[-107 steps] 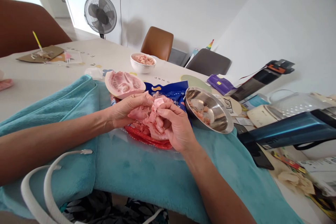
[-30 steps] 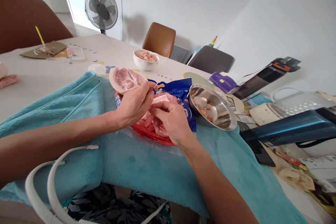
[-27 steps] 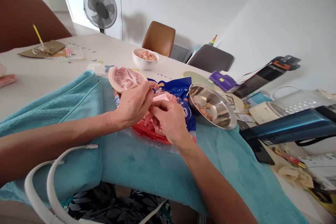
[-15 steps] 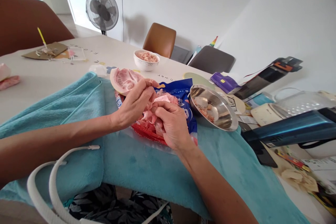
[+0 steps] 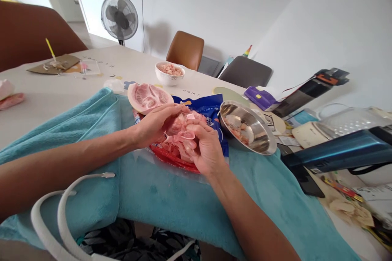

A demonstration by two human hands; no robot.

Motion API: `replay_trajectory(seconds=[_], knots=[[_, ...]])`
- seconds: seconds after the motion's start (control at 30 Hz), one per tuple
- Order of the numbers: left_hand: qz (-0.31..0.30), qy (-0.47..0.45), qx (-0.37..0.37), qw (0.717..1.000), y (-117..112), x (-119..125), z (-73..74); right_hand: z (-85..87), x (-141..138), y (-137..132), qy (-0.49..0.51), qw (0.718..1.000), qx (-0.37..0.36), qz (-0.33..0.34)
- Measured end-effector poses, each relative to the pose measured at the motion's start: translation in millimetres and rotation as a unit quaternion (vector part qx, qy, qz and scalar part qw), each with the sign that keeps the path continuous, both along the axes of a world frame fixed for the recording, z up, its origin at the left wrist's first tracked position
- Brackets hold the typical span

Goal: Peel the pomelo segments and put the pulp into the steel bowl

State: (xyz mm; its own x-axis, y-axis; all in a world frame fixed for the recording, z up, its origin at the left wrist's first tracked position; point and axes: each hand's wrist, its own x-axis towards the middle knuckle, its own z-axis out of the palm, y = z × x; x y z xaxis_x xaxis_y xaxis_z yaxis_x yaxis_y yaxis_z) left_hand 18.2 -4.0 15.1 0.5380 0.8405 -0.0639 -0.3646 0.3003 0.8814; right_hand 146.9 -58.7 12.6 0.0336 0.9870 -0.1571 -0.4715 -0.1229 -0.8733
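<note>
Both my hands meet over a blue and red plastic bag covered with pink membrane scraps. My left hand is curled round a pink pomelo segment, its fingertips mostly hidden. In the closed fingers of my right hand is a thin piece of pomelo membrane, beside the segment. Behind my left hand lies a hollow pomelo rind, cut side up. To the right, a steel bowl holds some pinkish bits and sits tilted.
A white bowl of pomelo flesh stands farther back. A teal towel covers the near table, with a white looped tube at left. On the right are a blue bottle, a dark phone-like slab and a purple packet.
My left hand has turned and lowered its fingers round the segment, which shows more now. My right hand has shifted slightly, with membrane showing at its fingers. The view has tilted up a little.
</note>
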Motion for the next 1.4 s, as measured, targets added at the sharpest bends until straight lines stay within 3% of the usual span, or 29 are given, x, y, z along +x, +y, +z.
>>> replay_trajectory(seconds=[0.23,0.33,0.5,0.67,0.73,0.93,1.1,1.23,1.4], knots=[[-0.045,0.093,0.156,0.982,1,-10,-5.9,-1.1,9,1,-0.042,0.998,0.038,-0.041],[-0.020,0.122,0.219,0.968,1,-9,-6.2,-3.1,10,1,-0.094,0.992,0.065,-0.061],[0.065,0.234,0.380,0.893,2,-9,-9.2,-8.2,14,0,-0.227,0.961,0.120,-0.107],[0.102,0.289,0.449,0.839,3,-10,-14.4,-12.4,19,3,-0.331,0.920,0.164,-0.132],[0.126,0.308,0.492,0.804,6,-10,-17.7,-12.2,21,4,-0.380,0.895,0.191,-0.135],[0.201,0.362,0.633,0.654,16,-12,-34.3,-8.2,32,5,-0.453,0.844,0.228,-0.174],[0.209,0.361,0.724,0.550,16,-13,-40.5,-5.7,41,7,-0.466,0.834,0.196,-0.219],[0.206,0.360,0.739,0.530,17,-13,-40.1,-3.1,37,6,-0.447,0.831,0.237,-0.233],[0.183,0.353,0.736,0.548,18,-13,-42.6,-6.0,24,3,-0.385,0.895,0.189,-0.122]])
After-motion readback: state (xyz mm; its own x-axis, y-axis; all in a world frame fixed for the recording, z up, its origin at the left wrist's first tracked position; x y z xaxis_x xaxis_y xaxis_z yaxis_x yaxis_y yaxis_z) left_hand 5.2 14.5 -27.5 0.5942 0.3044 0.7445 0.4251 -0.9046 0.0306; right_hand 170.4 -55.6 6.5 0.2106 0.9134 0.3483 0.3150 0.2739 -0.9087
